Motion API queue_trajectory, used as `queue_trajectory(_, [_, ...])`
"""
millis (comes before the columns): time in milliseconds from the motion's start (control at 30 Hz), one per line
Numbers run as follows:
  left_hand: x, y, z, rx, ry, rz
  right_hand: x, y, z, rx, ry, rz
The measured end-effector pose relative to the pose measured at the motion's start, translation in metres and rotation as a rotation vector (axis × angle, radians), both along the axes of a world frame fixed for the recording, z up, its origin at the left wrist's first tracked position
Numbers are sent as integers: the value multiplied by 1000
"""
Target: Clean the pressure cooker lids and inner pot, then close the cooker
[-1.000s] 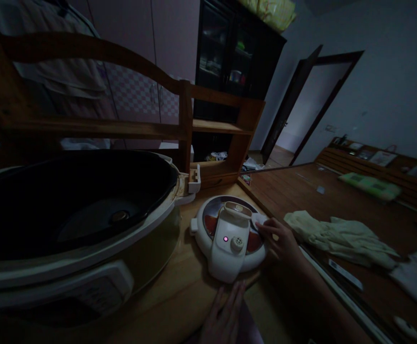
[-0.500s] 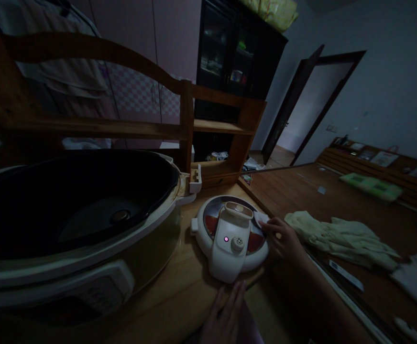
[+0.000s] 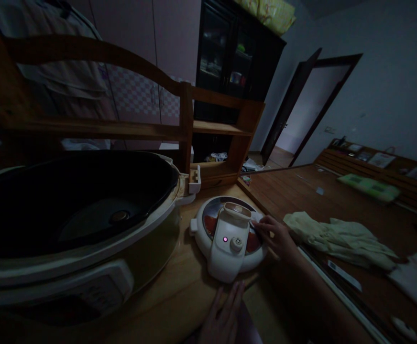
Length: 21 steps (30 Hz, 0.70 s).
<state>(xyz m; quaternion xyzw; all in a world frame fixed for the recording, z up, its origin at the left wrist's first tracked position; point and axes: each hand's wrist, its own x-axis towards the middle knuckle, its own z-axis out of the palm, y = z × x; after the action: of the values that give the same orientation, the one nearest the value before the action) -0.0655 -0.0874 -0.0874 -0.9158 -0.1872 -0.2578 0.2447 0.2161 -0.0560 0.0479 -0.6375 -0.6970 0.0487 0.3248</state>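
A round white cooker lid [image 3: 226, 260] with dark red and brown panels, a raised handle and a small round knob lies on the wooden surface. On its right side my right hand [image 3: 277, 238] pinches a white tissue or wipe [image 3: 256, 217], pressed against the lid just beside the handle. My left hand [image 3: 224, 310] rests flat in front of the lid, fingers stretched out with nothing in them. To the left stands a large electric cooker [image 3: 158, 253] without its lid, its dark inner pot [image 3: 86, 191] showing.
A wooden rail and shelf [image 3: 223, 126] rise behind the cooker. On the brown bed surface [image 3: 280, 186] at right lie pale crumpled cloth [image 3: 337, 236] and a white remote-like object [image 3: 345, 276]. Farther back are a dark cabinet [image 3: 217, 62] and an open door [image 3: 290, 105].
My right hand has slid slightly left along the lid with the white tissue, closer to the handle. My left hand stays in place.
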Motion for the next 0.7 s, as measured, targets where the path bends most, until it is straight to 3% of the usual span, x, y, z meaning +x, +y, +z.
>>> queue_trajectory(133, [1, 2, 4, 11, -34, 9, 6, -3, 8, -97, 45, 108])
queue_trajectory(300, [0, 2, 8, 21, -35, 4, 23, -2, 8, -70, -16, -1])
queue_trajectory(533, [1, 2, 5, 13, -47, -4, -2, -8, 5, -50, 31, 46])
queue_trajectory(700, [0, 3, 3, 20, -29, -3, -2, -16, 5, -48, 64, 40])
